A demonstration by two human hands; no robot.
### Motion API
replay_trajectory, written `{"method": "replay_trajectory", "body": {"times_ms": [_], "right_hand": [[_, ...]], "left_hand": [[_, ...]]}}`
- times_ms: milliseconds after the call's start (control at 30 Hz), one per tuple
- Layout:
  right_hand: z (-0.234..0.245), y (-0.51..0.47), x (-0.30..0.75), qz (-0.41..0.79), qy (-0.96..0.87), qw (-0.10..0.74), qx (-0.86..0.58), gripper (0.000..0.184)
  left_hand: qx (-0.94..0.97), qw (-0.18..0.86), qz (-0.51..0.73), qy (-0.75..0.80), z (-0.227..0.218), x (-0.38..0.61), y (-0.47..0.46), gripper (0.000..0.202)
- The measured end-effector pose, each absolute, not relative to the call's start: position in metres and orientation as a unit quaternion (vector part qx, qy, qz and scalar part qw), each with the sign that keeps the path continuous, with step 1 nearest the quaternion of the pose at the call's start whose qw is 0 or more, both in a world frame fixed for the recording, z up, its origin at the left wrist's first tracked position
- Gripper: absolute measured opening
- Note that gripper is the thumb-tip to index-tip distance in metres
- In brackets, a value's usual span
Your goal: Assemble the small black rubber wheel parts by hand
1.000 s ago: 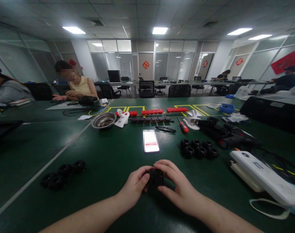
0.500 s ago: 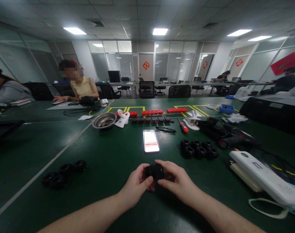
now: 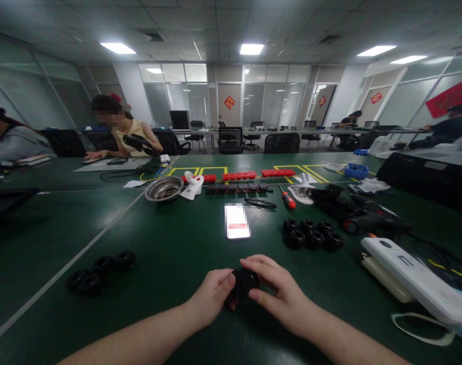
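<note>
phone (image 3: pixel 237 222) lies behind the held part (image 3: pixel 246 284)

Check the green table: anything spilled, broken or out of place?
Nothing stands out: six glossy black wheels at right sit in two rows; the round silvery metal bowl stands upright. The held, rounded black part is too dark to judge.

A phone (image 3: pixel 237 221) with a lit screen lies on the green desk (image 3: pixel 170 258), just beyond the left grip (image 3: pixel 211 296). Right of the right grip (image 3: pixel 282 294) lies a long white device (image 3: pixel 421 281); farther beyond it stands a blue box (image 3: pixel 355 174). Far ahead left of the left grip, a person in yellow (image 3: pixel 130 125) sits. Black chairs (image 3: pixel 231 139) stand far beyond both.
</note>
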State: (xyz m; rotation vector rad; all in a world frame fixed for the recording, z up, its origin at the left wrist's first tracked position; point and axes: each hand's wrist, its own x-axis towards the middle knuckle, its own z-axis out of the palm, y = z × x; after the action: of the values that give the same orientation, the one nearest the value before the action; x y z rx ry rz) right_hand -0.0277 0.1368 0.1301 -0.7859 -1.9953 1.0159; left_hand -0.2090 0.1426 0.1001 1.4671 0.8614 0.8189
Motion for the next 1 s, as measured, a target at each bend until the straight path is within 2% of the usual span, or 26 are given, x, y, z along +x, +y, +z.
{"method": "replay_trajectory", "body": {"times_ms": [100, 267, 433, 567, 900, 1000], "right_hand": [[0.127, 0.135, -0.03, 0.457, -0.732, 0.385, -0.328, 0.06], [0.127, 0.14, -0.03, 0.427, -0.731, 0.391, -0.361, 0.042], [0.122, 0.145, -0.029, 0.417, -0.736, 0.386, -0.368, 0.045], [0.119, 0.144, -0.031, 0.413, -0.733, 0.391, -0.374, 0.045], [0.13, 0.135, -0.033, 0.364, -0.797, 0.359, -0.322, 0.043], [0.129, 0.136, -0.032, 0.356, -0.802, 0.356, -0.321, 0.034]], "left_hand": [[0.63, 0.577, 0.354, 0.38, 0.099, -0.209, 0.144, 0.06], [0.627, 0.569, 0.384, 0.369, 0.097, -0.21, 0.145, 0.053], [0.594, 0.564, 0.419, 0.391, 0.098, -0.208, 0.143, 0.048], [0.542, 0.586, 0.454, 0.397, 0.097, -0.207, 0.141, 0.052], [0.509, 0.616, 0.39, 0.457, 0.097, -0.206, 0.148, 0.058], [0.527, 0.622, 0.379, 0.438, 0.099, -0.208, 0.148, 0.058]]}}
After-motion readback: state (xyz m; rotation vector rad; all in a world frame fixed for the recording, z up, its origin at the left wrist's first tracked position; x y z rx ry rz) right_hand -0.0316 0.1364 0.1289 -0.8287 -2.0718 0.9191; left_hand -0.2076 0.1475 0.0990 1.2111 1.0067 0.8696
